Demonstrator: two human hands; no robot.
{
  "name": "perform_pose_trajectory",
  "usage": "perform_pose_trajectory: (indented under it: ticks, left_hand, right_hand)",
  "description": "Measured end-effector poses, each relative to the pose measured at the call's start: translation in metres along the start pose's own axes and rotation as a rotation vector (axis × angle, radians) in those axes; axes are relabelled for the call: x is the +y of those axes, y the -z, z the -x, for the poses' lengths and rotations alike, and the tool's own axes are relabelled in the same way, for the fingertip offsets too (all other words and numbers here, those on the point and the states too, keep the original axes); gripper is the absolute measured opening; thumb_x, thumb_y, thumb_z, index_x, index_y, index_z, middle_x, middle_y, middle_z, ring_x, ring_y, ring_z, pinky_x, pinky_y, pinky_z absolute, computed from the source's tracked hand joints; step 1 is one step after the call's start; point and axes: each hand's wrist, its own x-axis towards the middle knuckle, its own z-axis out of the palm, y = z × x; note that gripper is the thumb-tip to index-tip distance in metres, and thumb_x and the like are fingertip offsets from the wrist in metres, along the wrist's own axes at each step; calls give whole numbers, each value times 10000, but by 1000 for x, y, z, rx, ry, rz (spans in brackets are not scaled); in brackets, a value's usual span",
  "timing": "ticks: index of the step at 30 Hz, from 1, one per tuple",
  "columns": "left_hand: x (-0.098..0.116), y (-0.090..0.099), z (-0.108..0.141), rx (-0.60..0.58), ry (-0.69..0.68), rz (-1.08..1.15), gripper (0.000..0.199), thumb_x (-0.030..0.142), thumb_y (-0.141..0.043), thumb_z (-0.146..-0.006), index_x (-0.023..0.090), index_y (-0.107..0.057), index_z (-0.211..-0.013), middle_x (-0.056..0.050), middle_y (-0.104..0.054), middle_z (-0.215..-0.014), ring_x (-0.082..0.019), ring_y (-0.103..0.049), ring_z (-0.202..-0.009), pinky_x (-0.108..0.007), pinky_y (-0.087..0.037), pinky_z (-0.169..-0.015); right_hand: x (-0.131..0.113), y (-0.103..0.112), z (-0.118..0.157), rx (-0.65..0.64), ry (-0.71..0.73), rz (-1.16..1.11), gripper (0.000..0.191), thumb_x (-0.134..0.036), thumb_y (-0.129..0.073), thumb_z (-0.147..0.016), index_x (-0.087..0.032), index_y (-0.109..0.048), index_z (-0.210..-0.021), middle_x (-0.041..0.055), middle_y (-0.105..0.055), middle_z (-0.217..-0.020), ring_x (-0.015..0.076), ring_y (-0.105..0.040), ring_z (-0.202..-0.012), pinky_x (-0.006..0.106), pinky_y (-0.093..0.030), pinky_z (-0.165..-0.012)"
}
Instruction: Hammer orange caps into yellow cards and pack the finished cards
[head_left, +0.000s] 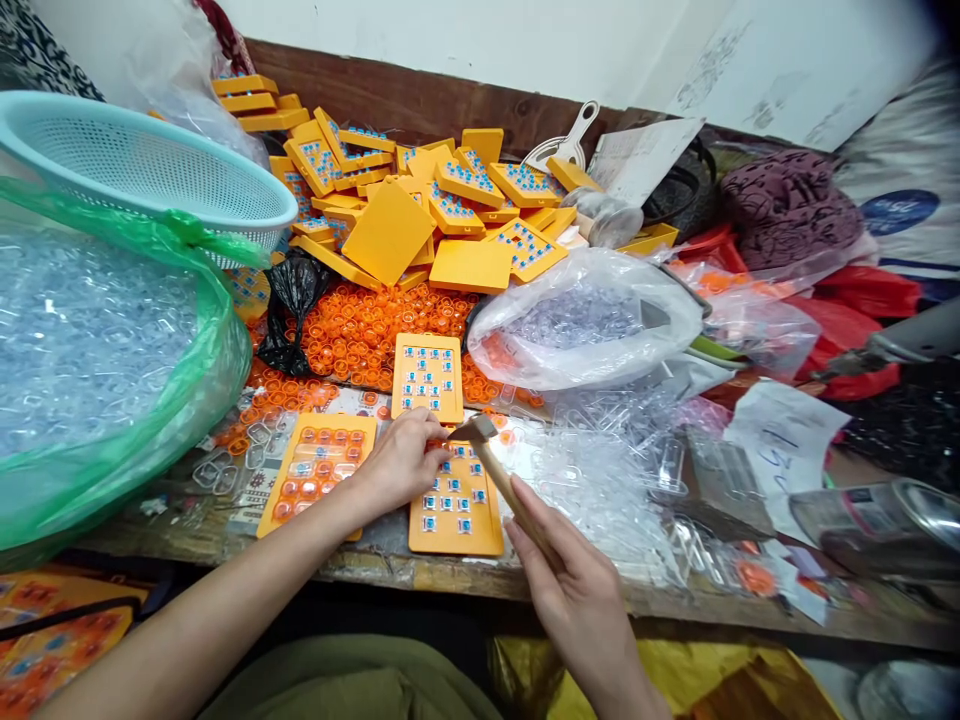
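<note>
My right hand (566, 560) is wrapped round the wooden handle of a small hammer (517, 500). The hammer's metal head lies over the top edge of a yellow board (457, 540) with small blue and clear pieces on it. My left hand (409, 455) is closed at the board's upper left corner, its fingertips beside the hammer head; what they hold, if anything, is hidden. Left of it, partly behind my forearm, lies a yellow board with orange rings (307, 450). Another yellow board (427, 345) with blue pieces lies just beyond my left hand.
Yellow boards (386, 230) are piled at the back, behind loose orange rings (360, 325). A green bag (225, 320) of clear pieces and a blue basket (262, 205) stand left. An open plastic bag (585, 370) and clear parts (607, 480) lie right, near a can (862, 520).
</note>
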Motion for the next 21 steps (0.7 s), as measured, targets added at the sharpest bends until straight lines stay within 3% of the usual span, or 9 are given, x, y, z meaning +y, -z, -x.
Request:
perform_pose_trajectory:
  ticks: [3,8,11,14,18,21]
  left_hand:
    - [0,-1,-2,6,48,22,116,166,-625,-774,147,-710,-850,-57,-616,-905,-177,-601,-828,-303,-498,-764]
    - [2,-1,-4,-2,138,80,59,179,-678,-736,153,-717,-772,-52,-599,-883,-178,-600,-839,-301,-498,-783]
    - [1,-1,-4,-2,147,113,69,174,-680,-732,142,-718,-780,-60,-599,-906,-181,-604,-858,-301,-501,-801]
    - [1,-1,-4,-8,147,113,92,173,-673,-732,145,-721,-805,-63,-601,-922,-183,-607,-864,-312,-503,-821]
    - [5,-3,-2,-12,128,89,97,127,-628,-740,150,-720,-764,-61,-596,-915,-176,-609,-860,-293,-507,-798]
    - [4,2,1,-12,104,90,123,127,-621,-740,145,-726,-802,-73,-627,-950,-175,-621,-871,-272,-511,-785]
  right_hand:
    - [-1,1,0,94,27,-38,445,-192,-531,-890,-298,-521,-1322,34,-695,-1084,182,-670,-972,249,-551,-784]
    - [5,0,2,-108,-48,115,413,-249,-456,-920,-279,-522,-1327,46,-708,-1014,171,-696,-827,228,-559,-655]
    - [6,-2,4,-65,-29,96,421,-238,-465,-918,-278,-512,-1334,50,-696,-1070,173,-688,-888,222,-553,-672]
    - [3,-3,5,21,24,42,436,-210,-479,-914,-273,-497,-1345,48,-704,-999,166,-682,-875,229,-545,-712]
    - [-4,-3,4,-90,-22,143,427,-227,-418,-928,-265,-501,-1345,32,-710,-842,151,-688,-710,235,-552,-678]
    - [-1,-2,4,-123,-87,133,421,-263,-422,-924,-278,-512,-1336,47,-714,-1041,176,-701,-874,253,-564,-747]
